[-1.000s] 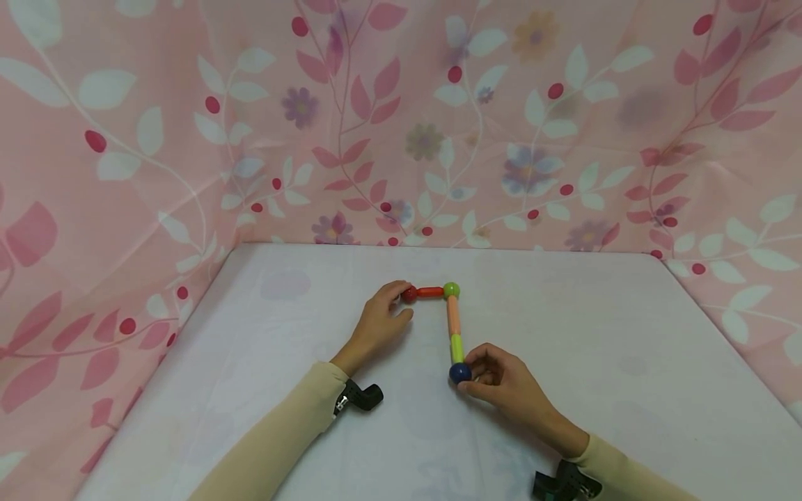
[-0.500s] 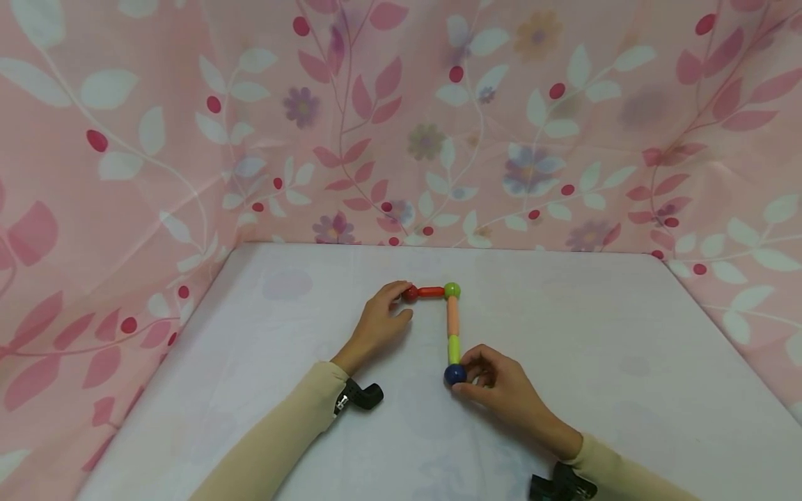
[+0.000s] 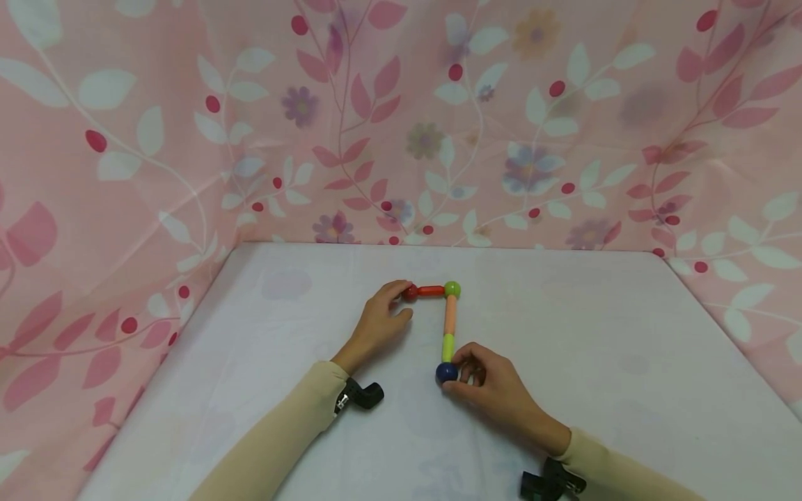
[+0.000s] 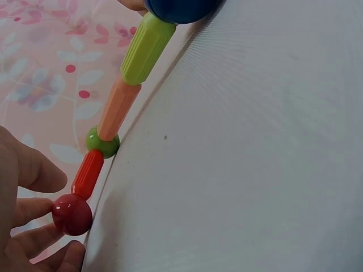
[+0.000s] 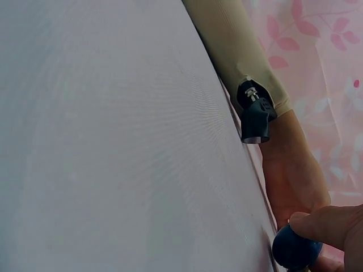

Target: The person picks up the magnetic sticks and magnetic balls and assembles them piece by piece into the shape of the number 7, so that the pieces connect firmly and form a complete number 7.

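Observation:
An L-shaped chain of toy building rods and balls lies on the white table. Its short arm runs from a red ball [image 3: 410, 293] through a red rod [image 3: 431, 291] to a green ball [image 3: 452, 289]. From there an orange rod [image 3: 450, 315] and a yellow-green rod [image 3: 447, 347] lead toward the person, ending at a larger blue ball [image 3: 447, 372]. My left hand [image 3: 376, 320] touches the red ball with its fingertips, the thumb held apart from it. My right hand [image 3: 501, 386] pinches the blue ball between thumb and fingers; the right wrist view shows the thumb [image 5: 320, 225] over it.
The white table [image 3: 301, 445] reaches back to a pink floral curtain [image 3: 401, 125] that also hangs along both sides. Black camera mounts sit on the left wrist [image 3: 362, 395] and right wrist [image 3: 554, 480].
My right hand has swung the blue ball a little to the left, tilting the orange and yellow-green rods with it around the green ball. The left hand and red ball have stayed in place.

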A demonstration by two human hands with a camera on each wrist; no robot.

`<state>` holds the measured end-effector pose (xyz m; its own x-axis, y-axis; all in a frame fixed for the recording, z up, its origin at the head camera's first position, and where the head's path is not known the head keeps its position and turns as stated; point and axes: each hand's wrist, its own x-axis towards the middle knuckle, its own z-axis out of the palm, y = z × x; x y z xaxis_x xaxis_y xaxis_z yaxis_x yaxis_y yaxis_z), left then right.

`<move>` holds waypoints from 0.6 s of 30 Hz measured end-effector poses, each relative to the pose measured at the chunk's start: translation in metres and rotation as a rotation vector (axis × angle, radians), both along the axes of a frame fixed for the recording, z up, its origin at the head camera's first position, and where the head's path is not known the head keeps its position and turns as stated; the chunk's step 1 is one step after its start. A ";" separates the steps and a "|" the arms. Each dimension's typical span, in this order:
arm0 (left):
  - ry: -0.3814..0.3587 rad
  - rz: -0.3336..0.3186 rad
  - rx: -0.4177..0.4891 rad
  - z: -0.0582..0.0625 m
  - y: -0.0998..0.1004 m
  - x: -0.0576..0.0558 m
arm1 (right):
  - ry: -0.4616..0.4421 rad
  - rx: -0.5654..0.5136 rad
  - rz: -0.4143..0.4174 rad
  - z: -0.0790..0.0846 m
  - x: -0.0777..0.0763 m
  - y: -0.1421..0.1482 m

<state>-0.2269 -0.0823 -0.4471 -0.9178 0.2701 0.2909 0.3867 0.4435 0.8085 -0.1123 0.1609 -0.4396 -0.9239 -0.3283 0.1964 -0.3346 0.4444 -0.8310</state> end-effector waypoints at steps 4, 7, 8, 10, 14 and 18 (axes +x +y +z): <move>-0.001 0.001 0.000 0.001 0.000 -0.001 | 0.005 0.018 -0.005 0.001 -0.001 -0.001; -0.014 0.007 -0.004 0.000 0.000 0.000 | 0.003 0.032 -0.007 0.001 0.000 -0.002; -0.019 0.007 -0.006 0.000 0.000 0.000 | 0.003 0.040 -0.008 0.001 0.000 -0.002; -0.024 0.007 -0.007 0.000 0.000 0.001 | 0.000 0.047 -0.009 0.000 0.001 -0.001; -0.021 0.003 -0.009 0.000 0.000 0.002 | 0.002 0.055 -0.006 0.000 0.001 0.000; -0.016 0.004 -0.009 0.000 0.001 0.002 | 0.023 0.055 0.002 0.002 0.000 0.002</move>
